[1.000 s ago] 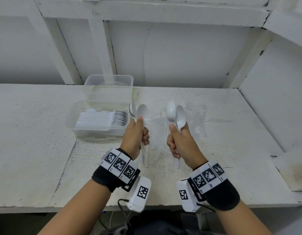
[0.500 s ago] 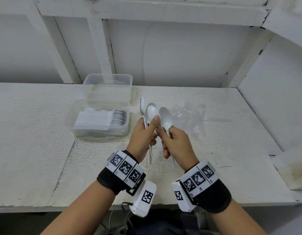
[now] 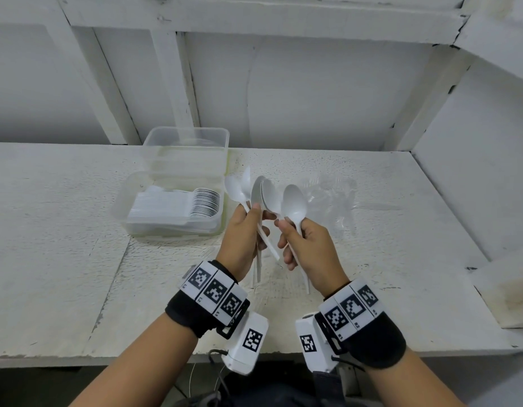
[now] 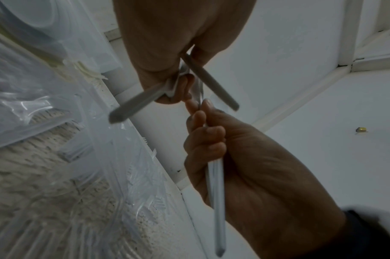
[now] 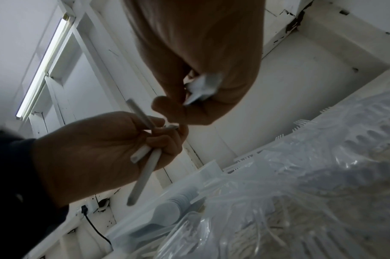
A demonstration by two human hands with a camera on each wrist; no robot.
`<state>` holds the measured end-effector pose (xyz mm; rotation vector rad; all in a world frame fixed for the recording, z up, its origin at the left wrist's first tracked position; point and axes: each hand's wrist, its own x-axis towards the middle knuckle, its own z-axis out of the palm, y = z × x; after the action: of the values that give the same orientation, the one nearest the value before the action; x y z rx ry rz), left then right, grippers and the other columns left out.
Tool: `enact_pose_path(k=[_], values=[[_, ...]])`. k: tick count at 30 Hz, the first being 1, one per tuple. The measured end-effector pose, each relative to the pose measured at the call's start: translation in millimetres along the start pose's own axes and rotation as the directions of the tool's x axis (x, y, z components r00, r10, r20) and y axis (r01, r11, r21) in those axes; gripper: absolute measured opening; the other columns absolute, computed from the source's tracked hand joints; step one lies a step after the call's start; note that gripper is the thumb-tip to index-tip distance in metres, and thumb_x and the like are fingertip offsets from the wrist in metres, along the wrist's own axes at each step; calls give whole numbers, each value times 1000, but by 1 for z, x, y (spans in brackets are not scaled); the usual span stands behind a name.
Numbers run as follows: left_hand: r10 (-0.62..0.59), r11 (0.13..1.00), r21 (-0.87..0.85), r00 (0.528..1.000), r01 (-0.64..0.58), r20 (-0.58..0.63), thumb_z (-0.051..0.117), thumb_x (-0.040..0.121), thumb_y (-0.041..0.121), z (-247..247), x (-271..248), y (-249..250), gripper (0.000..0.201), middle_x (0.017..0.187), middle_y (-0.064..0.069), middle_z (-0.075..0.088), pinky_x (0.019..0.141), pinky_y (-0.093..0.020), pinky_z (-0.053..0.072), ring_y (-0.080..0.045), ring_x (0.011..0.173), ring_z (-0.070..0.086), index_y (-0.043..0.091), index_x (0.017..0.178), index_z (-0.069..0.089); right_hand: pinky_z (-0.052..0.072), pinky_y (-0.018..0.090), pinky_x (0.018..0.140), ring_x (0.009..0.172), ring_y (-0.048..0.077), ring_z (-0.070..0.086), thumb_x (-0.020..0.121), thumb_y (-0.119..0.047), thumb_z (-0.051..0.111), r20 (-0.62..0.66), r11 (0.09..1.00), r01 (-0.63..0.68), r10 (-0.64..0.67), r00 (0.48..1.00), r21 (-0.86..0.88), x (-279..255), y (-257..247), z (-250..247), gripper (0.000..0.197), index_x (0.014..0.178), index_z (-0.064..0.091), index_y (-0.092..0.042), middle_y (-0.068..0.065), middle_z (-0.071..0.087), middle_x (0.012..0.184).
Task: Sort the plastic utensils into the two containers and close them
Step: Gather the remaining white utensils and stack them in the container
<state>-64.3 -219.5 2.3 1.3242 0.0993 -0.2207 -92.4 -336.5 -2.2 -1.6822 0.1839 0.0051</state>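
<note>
While both hands, left hand and right hand, grip white plastic spoons, the rough white-painted table meets white walls.

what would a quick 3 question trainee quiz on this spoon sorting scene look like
1. True or false: both hands hold white spoons.
2. Which hand holds more spoons: A) left hand B) right hand?
3. Fill in: the clear forks lie loose on the ____, right of the spoon container.

Key: 1 true. 2 A. 3 table.
</note>
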Motion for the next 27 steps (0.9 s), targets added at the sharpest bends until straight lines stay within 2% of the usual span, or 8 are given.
enact_pose_path(k=[3, 6, 12, 14, 17, 20, 22, 27], values=[[-6, 1000, 23, 1000, 6, 14, 35, 101, 20, 2, 0, -2, 20, 81, 0, 58, 52, -23, 37, -10, 54, 44, 13, 90, 51, 40, 20, 41, 43, 5, 47, 96, -27, 48, -47, 1000, -10, 11, 999, 23, 2, 1, 3, 22, 95, 60, -8, -1, 53, 63], [9, 997, 80, 997, -16, 81, 36, 101, 18, 2, -1, -4, 19, 76, 0, 58, 50, -22, 38, -9, 51, 45, 12, 89, 51, 32, 18, 44, 44, 0, 38, 97, -31, 46, -136, 999, 23, -19, 991, 31, 9, 1, 2, 19, 95, 57, -16, -8, 45, 61], [-53, 987, 163, 952, 3, 301, 36, 101, 19, 1, -9, -3, 22, 71, -4, 58, 45, -20, 42, -9, 45, 50, 10, 87, 50, 44, 9, 58, 62, -6, 57, 88, -25, 63, -104, 985, 158, -164, 981, -66, 20, -7, -9, 9, 93, 58, -19, -6, 61, 79], [-105, 987, 152, 918, 50, 383, 34, 101, 20, -1, -11, 1, 22, 67, -5, 59, 43, -19, 41, -10, 41, 50, 8, 89, 49, 42, 8, 52, 56, -5, 56, 88, -22, 62, -113, 988, 152, -154, 982, -31, 23, -8, -12, 5, 89, 58, -19, -8, 59, 71], [-192, 979, 166, 824, 121, 534, 30, 101, 22, -6, -12, 4, 28, 58, -3, 59, 47, -22, 44, -13, 40, 51, 6, 111, 51, 34, 15, 39, 45, 3, 45, 88, -20, 63, -79, 992, 108, -103, 992, 67, 26, -11, -17, 8, 87, 58, -14, -7, 51, 60], [-275, 961, 179, 753, 209, 597, 29, 99, 29, -8, -10, 4, 36, 58, -5, 57, 50, -24, 48, -16, 45, 55, 8, 118, 52, 47, 24, 48, 45, 0, 48, 87, -17, 63, 10, 992, 104, -105, 994, 65, 28, -13, -20, 10, 81, 56, -16, -15, 51, 50], [-301, 950, 126, 736, 284, 606, 34, 93, 34, -8, -8, 5, 40, 59, -5, 56, 50, -26, 50, -17, 47, 55, 9, 116, 54, 49, 22, 48, 44, -1, 52, 88, -12, 62, 46, 988, 95, -102, 994, 125, 27, -15, -20, 11, 82, 54, -15, -16, 53, 48], [-348, 881, -8, 657, 474, 669, 39, 93, 35, -8, -2, 2, 37, 58, 2, 46, 49, -24, 46, -11, 48, 48, 7, 115, 51, 37, 10, 35, 37, 0, 51, 89, -2, 56, 97, 961, 82, -111, 989, 265, 25, -20, -18, 13, 86, 50, -12, -13, 55, 50]])
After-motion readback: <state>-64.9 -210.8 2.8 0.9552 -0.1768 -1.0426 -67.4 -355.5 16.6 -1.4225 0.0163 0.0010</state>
